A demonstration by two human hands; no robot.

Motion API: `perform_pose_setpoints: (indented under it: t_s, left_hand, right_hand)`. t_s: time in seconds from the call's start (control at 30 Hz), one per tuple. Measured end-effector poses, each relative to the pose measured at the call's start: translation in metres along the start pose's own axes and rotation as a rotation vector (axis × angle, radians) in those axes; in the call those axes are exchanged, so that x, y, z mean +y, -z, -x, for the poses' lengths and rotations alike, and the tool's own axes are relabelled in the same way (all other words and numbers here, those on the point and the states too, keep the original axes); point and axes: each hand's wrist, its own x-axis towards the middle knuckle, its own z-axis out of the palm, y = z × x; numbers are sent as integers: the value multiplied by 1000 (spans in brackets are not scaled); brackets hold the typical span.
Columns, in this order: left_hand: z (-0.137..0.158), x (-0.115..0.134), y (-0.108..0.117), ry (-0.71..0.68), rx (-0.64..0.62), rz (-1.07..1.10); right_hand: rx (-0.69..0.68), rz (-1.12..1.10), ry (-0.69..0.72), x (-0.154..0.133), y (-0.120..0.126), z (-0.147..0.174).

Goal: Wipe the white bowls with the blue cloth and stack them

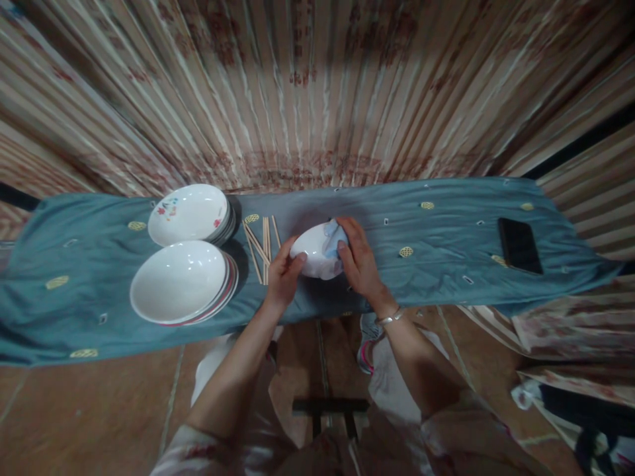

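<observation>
A white bowl (pixel 311 248) is held tilted over the middle of the table. My left hand (pixel 282 276) grips its left side, thumb on the near part and fingers out of sight beneath or behind. On the right side of the bowl, my right hand (pixel 361 259) is closed on a light blue cloth (pixel 334 238), which presses against the bowl's rim. Just left of the bowl lie several wooden chopsticks (pixel 266 241), some crossed. Beyond them stand two stacks: white plates with printed flowers (pixel 191 215) at the back and deeper white bowls (pixel 178 281) in front.
A teal patterned cloth (pixel 436 264) covers the long, narrow table. A black phone (pixel 519 245) lies near its right end. Pleated curtains (pixel 317 99) hang directly behind the table. Below the front edge are a tiled floor (pixel 99 403) and a dark bar (pixel 330 407) between my legs.
</observation>
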Motion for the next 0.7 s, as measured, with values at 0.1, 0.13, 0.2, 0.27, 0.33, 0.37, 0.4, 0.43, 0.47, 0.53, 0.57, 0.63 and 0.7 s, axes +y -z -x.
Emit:
perform_pose_setpoints:
  t_s: [0.1, 0.13, 0.2, 0.27, 0.33, 0.37, 0.4, 0.43, 0.47, 0.53, 0.57, 0.63, 0.7]
  left_hand:
    - [0, 7, -1, 12, 17, -6]
    - [-1, 8, -1, 21, 22, -5]
    - [-1, 8, -1, 51, 27, 12]
    - [-2, 7, -1, 81, 27, 46]
    - [-2, 6, -1, 104, 24, 79]
    - [-2, 6, -1, 115, 22, 85]
    - [-1, 7, -2, 124, 20, 85]
    - [-1, 8, -2, 130, 20, 81]
    - [0, 9, -3, 136, 20, 76]
    - [1, 11, -3, 141, 20, 75]
    - [1, 10, -3, 140, 23, 80]
    - [1, 8, -2, 134, 33, 92]
    - [0, 4, -1, 118, 42, 103]
  right_hand:
    - [-24, 25, 31, -4, -4, 2]
    - [-27, 33, 36, -5, -5, 2]
    - [-27, 44, 44, -6, -6, 2]
    - [-25, 45, 47, -5, -7, 3]
    - [-23, 37, 41, -4, -8, 3]
    - [-22, 30, 35, -3, -8, 3]
    - [-21, 22, 28, -3, -8, 3]
    - [-19, 12, 21, -2, -9, 4]
    - [-13, 2, 17, -1, -9, 4]
    - [3, -18, 9, 1, -10, 5]
    - [11, -27, 5, 2, -11, 5]
    - [22, -40, -7, 4, -12, 5]
    - [22, -44, -23, 5, -12, 5]
